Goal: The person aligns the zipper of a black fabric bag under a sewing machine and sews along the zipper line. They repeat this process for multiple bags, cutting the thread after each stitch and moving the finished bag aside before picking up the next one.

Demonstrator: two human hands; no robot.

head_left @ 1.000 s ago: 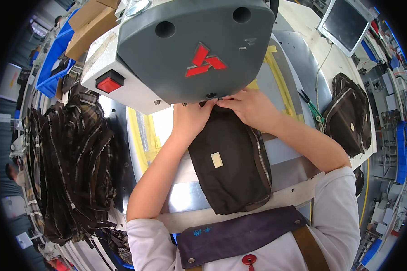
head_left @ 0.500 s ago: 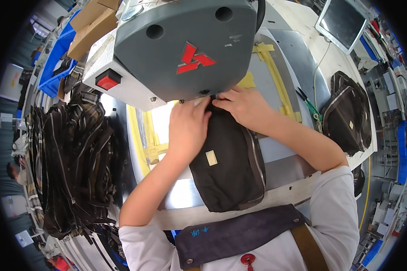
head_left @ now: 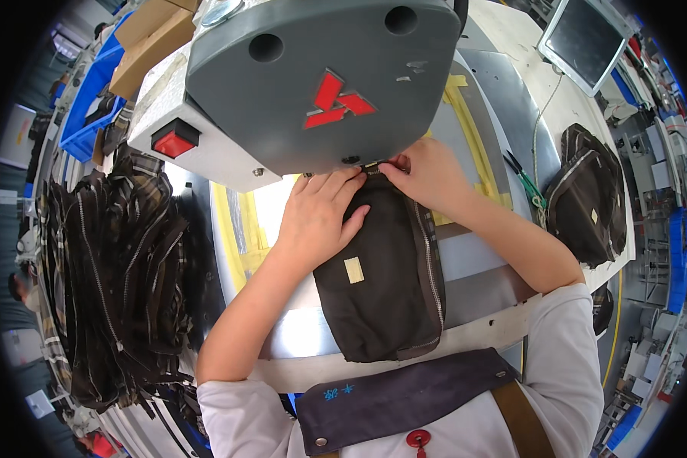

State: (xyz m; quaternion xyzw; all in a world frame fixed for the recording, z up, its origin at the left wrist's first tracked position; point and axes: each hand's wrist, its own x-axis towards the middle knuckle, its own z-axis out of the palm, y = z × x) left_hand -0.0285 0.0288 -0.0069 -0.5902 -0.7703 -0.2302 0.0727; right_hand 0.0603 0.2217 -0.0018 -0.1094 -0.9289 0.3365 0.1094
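Pouch (head_left: 382, 305) is lying on surface (head_left: 294, 336), L grip (head_left: 317, 217) spreading loosely over its far-left edge, w/ thumb apart; R grip (head_left: 431, 179) is curling at far-right corner, can't tell if pinching. Most of pouch is extending to near side of both.

From here, grey machine head (head_left: 320, 99) blocks just beyond left hand (head_left: 320, 217) and right hand (head_left: 433, 179). Dark pile (head_left: 122, 282) obstructs well left. Right of right hand, taped plate (head_left: 459, 141) passable up to scissors (head_left: 533, 192).

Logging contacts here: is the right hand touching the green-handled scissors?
Apart: the head view shows a strip of yellow tape between the right hand and the green-handled scissors.
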